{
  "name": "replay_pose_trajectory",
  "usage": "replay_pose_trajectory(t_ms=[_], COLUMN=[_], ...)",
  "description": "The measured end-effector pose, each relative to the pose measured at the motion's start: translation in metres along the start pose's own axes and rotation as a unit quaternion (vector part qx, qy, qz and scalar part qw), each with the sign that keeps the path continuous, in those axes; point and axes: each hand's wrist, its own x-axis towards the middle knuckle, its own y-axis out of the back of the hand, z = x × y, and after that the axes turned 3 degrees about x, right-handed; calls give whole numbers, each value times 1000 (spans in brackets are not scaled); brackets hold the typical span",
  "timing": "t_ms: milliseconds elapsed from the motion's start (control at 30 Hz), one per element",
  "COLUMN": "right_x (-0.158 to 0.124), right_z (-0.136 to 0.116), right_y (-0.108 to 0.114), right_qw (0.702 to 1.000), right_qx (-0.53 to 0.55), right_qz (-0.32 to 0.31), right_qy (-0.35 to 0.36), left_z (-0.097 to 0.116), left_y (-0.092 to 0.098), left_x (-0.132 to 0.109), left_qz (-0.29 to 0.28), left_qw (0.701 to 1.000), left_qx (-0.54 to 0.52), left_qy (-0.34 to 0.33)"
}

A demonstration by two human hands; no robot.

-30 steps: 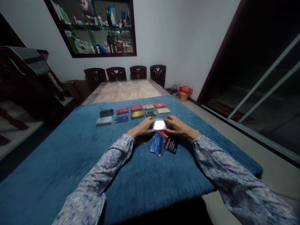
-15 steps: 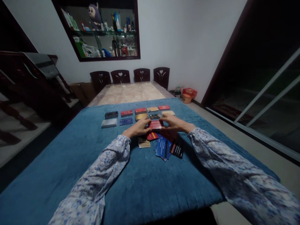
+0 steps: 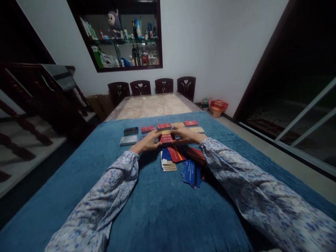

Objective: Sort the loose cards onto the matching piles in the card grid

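Observation:
A stack of red cards (image 3: 166, 139) is pinched between my two hands, its printed face up. My left hand (image 3: 148, 141) is closed on its left edge, and my right hand (image 3: 187, 135) grips the right edge. Just beyond lie two rows of card stacks, among them a black stack (image 3: 131, 131), a silver-grey stack (image 3: 128, 140) and a red stack (image 3: 191, 123). Nearer to me, loose cards are fanned out: blue cards (image 3: 191, 173), red cards (image 3: 176, 154) and cream cards (image 3: 168, 166). My right forearm hides part of the loose cards.
A blue cloth (image 3: 147, 210) covers the near part of the long table (image 3: 149, 106). Several dark chairs (image 3: 164, 86) stand at its far end. A wall cabinet (image 3: 126, 69) is behind, and an orange bucket (image 3: 216, 112) sits on the floor at right.
Both hands have moved left with the red card stack, relative to the rows. More of the loose red and blue cards shows beneath. The camera view has shifted slightly.

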Motion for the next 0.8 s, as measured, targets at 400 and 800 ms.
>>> replay_pose_trajectory(t_ms=[400, 800], right_x=[54, 94], right_z=[-1, -7], right_y=[-9, -13], right_qw=[1000, 998], right_qx=[-7, -28], right_qz=[-30, -51], right_qy=[-6, -26], left_z=[-42, -64], left_y=[8, 19], left_x=[-7, -10], left_qz=[12, -12], left_qw=[999, 995], left_qx=[33, 54], left_qy=[29, 83])
